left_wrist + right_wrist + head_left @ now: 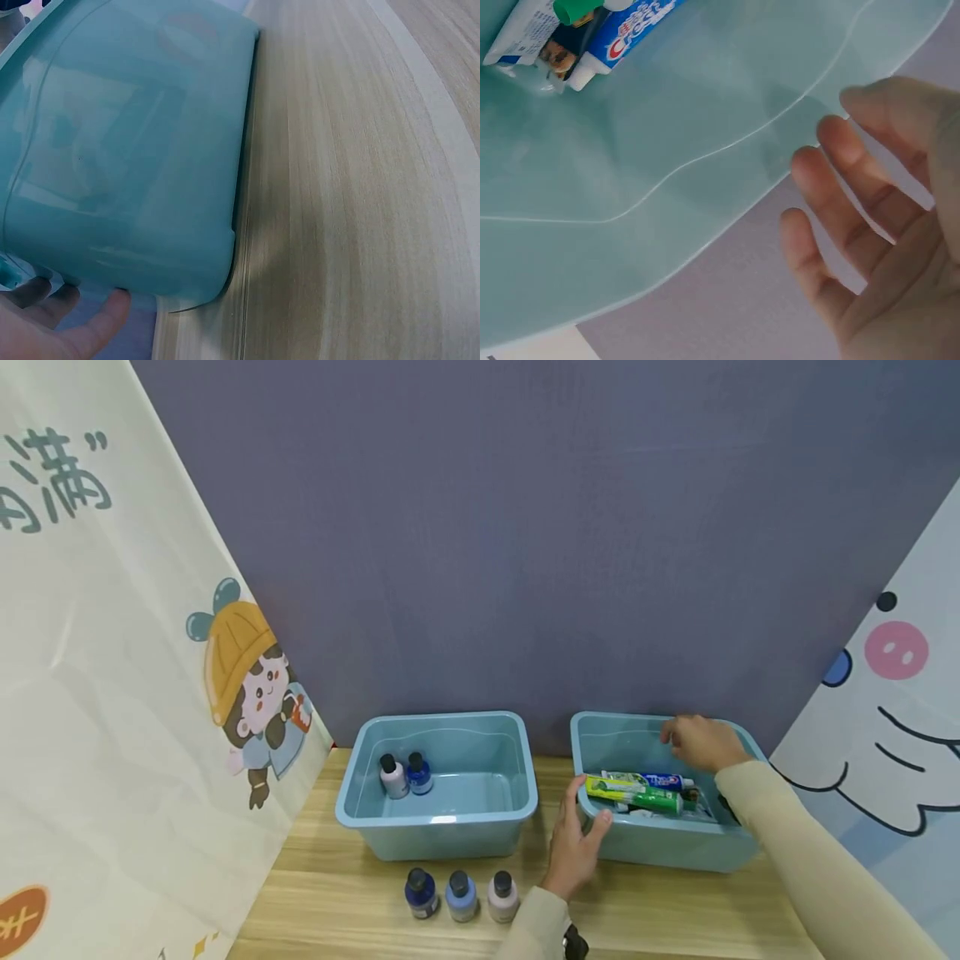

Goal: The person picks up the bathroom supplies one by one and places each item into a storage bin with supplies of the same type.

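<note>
Left hand point(573, 847) apparently grips right bin point(652, 847) rim

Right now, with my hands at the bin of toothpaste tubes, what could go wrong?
The left hand only holds the right bin at one front corner, so the bin might twist or slide on the wooden table. The right hand hovers open at the far rim, gripping nothing. The three small bottles stand near the left wrist and could get knocked over.
</note>
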The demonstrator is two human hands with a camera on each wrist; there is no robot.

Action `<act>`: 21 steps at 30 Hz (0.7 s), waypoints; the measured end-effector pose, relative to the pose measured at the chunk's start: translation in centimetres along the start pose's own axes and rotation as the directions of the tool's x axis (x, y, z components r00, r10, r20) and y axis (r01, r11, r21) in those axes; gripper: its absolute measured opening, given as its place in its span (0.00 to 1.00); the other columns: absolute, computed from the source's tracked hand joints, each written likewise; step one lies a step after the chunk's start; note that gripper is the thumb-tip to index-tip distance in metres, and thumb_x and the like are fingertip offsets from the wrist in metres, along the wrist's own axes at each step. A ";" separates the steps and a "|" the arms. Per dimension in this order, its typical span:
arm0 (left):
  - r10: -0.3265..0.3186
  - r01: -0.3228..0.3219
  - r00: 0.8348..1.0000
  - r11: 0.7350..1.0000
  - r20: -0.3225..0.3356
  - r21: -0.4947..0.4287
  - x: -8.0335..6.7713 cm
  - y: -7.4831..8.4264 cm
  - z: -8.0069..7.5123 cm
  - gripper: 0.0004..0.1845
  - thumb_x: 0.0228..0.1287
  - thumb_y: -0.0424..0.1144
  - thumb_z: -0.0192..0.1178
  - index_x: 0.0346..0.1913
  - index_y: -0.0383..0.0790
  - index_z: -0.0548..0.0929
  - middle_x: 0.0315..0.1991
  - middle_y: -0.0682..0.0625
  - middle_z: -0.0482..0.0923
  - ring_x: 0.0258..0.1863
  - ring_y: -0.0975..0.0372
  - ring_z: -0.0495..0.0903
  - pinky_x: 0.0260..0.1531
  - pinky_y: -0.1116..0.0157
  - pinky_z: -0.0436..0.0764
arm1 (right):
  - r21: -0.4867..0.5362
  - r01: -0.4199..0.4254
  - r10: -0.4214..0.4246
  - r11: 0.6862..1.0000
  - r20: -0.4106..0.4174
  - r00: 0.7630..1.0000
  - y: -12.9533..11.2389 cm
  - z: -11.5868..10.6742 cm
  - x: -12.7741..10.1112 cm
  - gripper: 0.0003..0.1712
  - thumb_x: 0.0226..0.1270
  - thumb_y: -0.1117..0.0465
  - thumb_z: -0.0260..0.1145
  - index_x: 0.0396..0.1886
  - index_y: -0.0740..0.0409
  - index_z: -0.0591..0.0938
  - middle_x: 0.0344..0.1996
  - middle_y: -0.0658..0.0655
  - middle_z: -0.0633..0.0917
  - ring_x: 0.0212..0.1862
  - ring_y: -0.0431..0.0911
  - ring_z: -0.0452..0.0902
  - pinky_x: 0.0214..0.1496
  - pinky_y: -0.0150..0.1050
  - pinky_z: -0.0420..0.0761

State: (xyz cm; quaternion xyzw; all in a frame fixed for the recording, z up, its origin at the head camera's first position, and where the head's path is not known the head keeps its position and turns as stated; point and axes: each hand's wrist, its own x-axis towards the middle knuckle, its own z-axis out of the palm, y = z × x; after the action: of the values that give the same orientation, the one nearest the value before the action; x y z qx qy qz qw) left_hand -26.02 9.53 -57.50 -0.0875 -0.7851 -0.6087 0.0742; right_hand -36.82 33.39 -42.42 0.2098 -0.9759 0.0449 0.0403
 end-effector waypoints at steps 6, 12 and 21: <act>-0.002 0.002 1.000 1.000 -0.008 -0.025 0.2 0.8 -0.4 0.33 0.74 0.62 0.53 0.76 0.78 0.53 0.78 0.55 0.61 0.73 0.54 0.68 0.66 0.43 0.72 | 0.018 -0.029 0.028 0.999 0.088 0.996 -1.1 -1.8 -0.1 0.10 0.65 0.63 0.70 0.45 0.57 0.88 0.38 0.59 0.89 0.39 0.53 0.84 0.38 0.54 0.84; 0.008 -0.008 1.000 1.000 0.000 -0.003 0.3 0.6 -0.2 0.33 0.76 0.63 0.50 0.77 0.77 0.50 0.79 0.54 0.60 0.74 0.54 0.67 0.67 0.43 0.71 | 0.032 -0.039 0.035 0.999 0.102 0.994 -1.6 -1.7 -0.3 0.11 0.66 0.59 0.70 0.47 0.55 0.87 0.39 0.56 0.89 0.40 0.51 0.84 0.38 0.52 0.84; 0.037 -0.036 0.999 0.999 -0.013 0.018 0.5 0.1 0.3 0.34 0.78 0.61 0.47 0.81 0.71 0.47 0.81 0.54 0.57 0.76 0.54 0.65 0.69 0.45 0.70 | 0.103 -0.023 0.016 0.994 0.060 0.998 -2.0 -0.6 -1.1 0.11 0.68 0.58 0.69 0.48 0.54 0.88 0.38 0.54 0.89 0.36 0.46 0.83 0.36 0.51 0.83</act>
State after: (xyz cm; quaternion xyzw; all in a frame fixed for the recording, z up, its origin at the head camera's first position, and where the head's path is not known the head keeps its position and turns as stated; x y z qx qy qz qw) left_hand -26.49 9.91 -57.42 -0.0970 -0.7883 -0.6007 0.0915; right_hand -34.91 32.06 -41.84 0.2033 -0.9750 0.0898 0.0000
